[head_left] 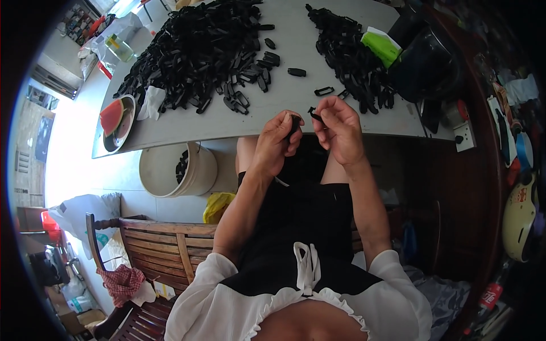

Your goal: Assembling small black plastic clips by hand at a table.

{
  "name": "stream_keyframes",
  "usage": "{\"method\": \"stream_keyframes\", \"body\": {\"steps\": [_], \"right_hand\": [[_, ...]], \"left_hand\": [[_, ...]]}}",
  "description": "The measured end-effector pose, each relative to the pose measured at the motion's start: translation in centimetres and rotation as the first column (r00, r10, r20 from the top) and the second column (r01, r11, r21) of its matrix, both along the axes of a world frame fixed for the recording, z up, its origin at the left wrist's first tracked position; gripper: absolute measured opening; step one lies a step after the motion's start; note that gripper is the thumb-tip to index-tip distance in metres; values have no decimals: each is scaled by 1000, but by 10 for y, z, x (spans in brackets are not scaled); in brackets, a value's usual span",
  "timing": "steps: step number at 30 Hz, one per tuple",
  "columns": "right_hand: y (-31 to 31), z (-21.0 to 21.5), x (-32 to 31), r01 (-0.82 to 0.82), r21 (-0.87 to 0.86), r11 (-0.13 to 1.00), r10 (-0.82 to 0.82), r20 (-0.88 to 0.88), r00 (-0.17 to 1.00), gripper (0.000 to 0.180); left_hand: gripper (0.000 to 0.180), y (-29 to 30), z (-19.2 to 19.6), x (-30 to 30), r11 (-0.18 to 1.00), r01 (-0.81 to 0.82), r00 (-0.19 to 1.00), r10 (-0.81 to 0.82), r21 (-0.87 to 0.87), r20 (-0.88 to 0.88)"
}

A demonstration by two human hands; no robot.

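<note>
Just past the table's near edge, my left hand is closed around a small black plastic part. Close beside it, my right hand pinches another small black piece between thumb and fingers. The two pieces are apart. Beyond my hands, a big heap of black plastic parts covers the left of the grey table. A smaller pile of the same sort lies to the right. Several loose parts, among them an oblong frame, lie between the heaps.
A metal plate with a watermelon slice sits at the table's left edge, near a crumpled tissue. A white bucket holding black pieces stands below. At right are a black container, a green packet and a power strip.
</note>
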State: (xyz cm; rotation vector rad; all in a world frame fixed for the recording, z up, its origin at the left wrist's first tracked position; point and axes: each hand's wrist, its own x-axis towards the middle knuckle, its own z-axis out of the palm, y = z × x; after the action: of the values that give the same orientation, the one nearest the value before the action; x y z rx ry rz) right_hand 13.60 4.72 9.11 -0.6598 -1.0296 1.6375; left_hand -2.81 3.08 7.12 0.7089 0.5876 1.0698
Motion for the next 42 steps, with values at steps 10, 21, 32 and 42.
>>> {"method": "stream_keyframes", "body": {"steps": [10,21,32,42], "right_hand": [[-13,-1,-24,-78,759,647,-638,594,491,8],[-26,-8,-30,-403,753,520,-771,617,157,10],[-26,-23,-19,-134,-12,991,134,120,984,47],[-9,-74,0,-263,440,859,-360,883,301,26]], "left_hand": [[31,-11,10,3,983,-174,957,182,56,-225],[25,-16,14,3,977,-214,910,192,-20,-367],[23,-11,-15,2,931,-255,958,280,260,-66],[25,77,-16,-4,707,-20,544,601,707,-586]]}}
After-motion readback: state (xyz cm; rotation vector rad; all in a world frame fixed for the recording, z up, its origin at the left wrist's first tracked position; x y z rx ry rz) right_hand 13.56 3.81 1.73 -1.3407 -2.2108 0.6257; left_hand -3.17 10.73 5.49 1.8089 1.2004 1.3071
